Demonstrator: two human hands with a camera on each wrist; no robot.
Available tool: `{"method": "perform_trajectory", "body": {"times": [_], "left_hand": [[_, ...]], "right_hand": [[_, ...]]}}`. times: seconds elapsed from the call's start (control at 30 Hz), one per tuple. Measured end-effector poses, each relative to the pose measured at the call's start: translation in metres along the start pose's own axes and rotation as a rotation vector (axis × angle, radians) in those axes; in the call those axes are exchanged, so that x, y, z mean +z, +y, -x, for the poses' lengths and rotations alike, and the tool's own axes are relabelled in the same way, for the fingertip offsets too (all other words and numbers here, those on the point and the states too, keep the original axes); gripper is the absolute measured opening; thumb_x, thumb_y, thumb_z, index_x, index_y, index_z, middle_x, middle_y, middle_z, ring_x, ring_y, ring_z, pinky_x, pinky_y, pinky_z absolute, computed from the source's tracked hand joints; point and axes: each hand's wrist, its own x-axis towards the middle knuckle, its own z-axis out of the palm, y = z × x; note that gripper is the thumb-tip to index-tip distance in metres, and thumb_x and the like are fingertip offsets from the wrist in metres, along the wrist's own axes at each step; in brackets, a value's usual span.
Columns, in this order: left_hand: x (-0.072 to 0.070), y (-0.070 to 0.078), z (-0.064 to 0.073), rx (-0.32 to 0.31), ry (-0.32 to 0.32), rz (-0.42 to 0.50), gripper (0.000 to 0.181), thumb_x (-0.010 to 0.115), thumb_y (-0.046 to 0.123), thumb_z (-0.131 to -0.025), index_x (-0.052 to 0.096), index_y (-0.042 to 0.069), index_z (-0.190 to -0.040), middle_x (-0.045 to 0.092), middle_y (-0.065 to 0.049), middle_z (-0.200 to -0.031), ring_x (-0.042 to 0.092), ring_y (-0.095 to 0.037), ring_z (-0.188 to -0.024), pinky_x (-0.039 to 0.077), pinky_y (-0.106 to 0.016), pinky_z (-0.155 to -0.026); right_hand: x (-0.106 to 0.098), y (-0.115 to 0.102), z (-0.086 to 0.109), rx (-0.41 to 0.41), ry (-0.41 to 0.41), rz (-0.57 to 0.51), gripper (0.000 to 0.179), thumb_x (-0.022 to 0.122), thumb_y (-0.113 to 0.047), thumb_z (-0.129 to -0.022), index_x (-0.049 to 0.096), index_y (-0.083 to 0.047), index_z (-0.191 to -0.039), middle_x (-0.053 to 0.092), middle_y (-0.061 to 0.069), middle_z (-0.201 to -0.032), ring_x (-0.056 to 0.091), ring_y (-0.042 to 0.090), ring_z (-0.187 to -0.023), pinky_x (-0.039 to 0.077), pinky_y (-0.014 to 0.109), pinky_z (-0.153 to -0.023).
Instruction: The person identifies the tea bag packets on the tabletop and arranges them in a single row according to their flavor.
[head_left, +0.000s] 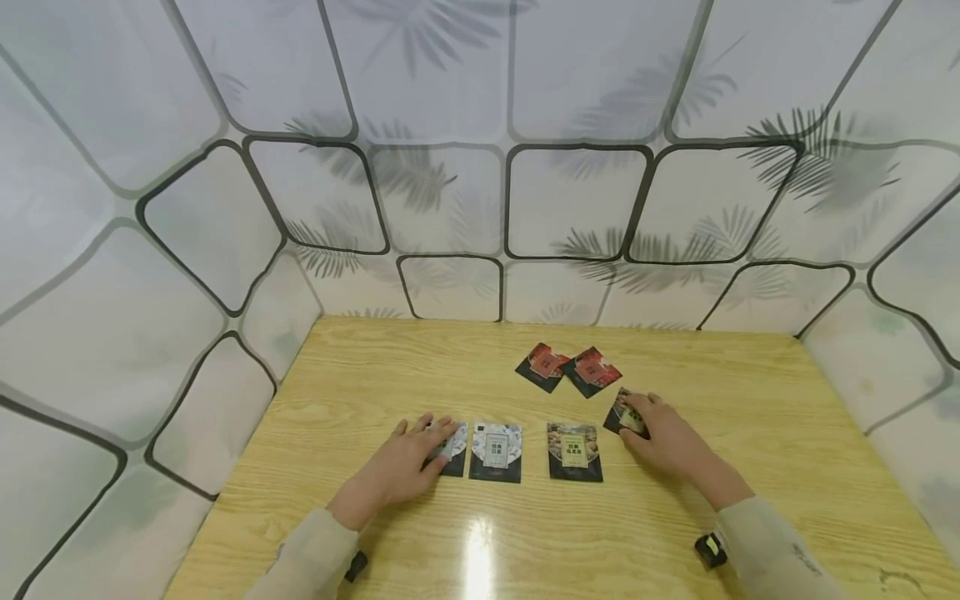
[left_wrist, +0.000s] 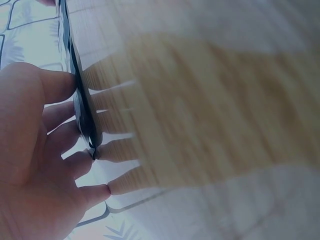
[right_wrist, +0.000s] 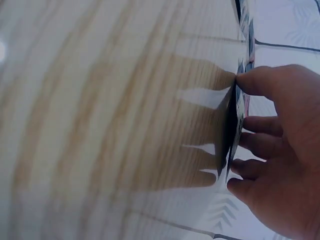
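From the head camera, a wooden worktop (head_left: 360,533) stands inside patterned white walls. The left hand (head_left: 408,458) lies flat at about 7 o'clock of the worktop's middle, fingers straight and spread, pressing on a grey-and-black packet (head_left: 453,450) that peeks out at its fingertips. Just beside it, toward 3 o'clock, lies a white-patterned packet (head_left: 496,452), and further that way a packet with a yellowish label (head_left: 573,451). The right hand (head_left: 660,437) sits at 3 o'clock of that one, its fingers bent over a dark packet (head_left: 625,414) that shows at its fingertips. At 12 o'clock of the row, two red-and-black packets (head_left: 567,367) lie tilted, corners touching or nearly so. The two hands are well apart, each on its own packet.

From the left wrist camera, the left hand (left_wrist: 35,155) has its fingers (left_wrist: 60,85) stretched against the thin dark edge of the grey-and-black packet (left_wrist: 82,110), which lies flat on the blurred worktop (left_wrist: 210,110).

From the right wrist camera, the right hand (right_wrist: 285,150) touches the dark packet (right_wrist: 235,130) with thumb and fingertips (right_wrist: 252,80); the packet's edge appears slightly raised off the worktop (right_wrist: 100,100), with its shadow beneath.
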Motion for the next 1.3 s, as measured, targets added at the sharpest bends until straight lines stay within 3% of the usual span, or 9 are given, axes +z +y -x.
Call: {"method": "perform_trajectory", "body": {"times": [0.37, 0.53, 0.7, 1.3], "left_hand": [[-0.002, 0.001, 0.0, -0.007, -0.006, 0.013, 0.055, 0.056, 0.025, -0.11, 0.044, 0.015, -0.162, 0.043, -0.01, -0.167, 0.035, -0.043, -0.157, 0.027, -0.072, -0.123], [-0.002, 0.002, 0.0, -0.011, -0.012, 0.021, 0.055, 0.056, 0.025, -0.11, 0.044, 0.015, -0.163, 0.043, -0.011, -0.168, 0.034, -0.043, -0.157, 0.027, -0.072, -0.124], [-0.001, 0.001, 0.0, -0.011, -0.011, 0.022, 0.055, 0.056, 0.025, -0.11, 0.044, 0.016, -0.163, 0.043, -0.01, -0.168, 0.034, -0.043, -0.157, 0.027, -0.072, -0.124], [-0.003, 0.002, -0.001, -0.006, -0.006, 0.028, 0.055, 0.057, 0.025, -0.109, 0.044, 0.015, -0.162, 0.044, -0.011, -0.167, 0.035, -0.044, -0.157, 0.027, -0.073, -0.122]], "right_hand": [[-0.002, -0.003, 0.007, -0.049, -0.053, -0.051, 0.06, 0.066, -0.018, -0.096, 0.051, -0.003, -0.152, 0.041, 0.043, -0.155, 0.048, 0.062, -0.137, 0.051, 0.072, -0.1], [0.0, -0.005, 0.011, -0.075, -0.044, -0.054, 0.057, 0.07, -0.027, -0.1, 0.054, -0.005, -0.15, 0.043, 0.043, -0.154, 0.054, 0.062, -0.132, 0.051, 0.072, -0.1], [0.001, -0.007, 0.015, -0.071, -0.041, -0.061, 0.061, 0.072, -0.038, -0.101, 0.055, -0.009, -0.151, 0.044, 0.039, -0.155, 0.05, 0.061, -0.137, 0.047, 0.074, -0.104], [0.003, -0.013, 0.026, -0.084, -0.09, -0.083, 0.06, 0.075, -0.036, -0.098, 0.055, -0.011, -0.15, 0.044, 0.034, -0.159, 0.048, 0.058, -0.141, 0.048, 0.073, -0.104]]}}
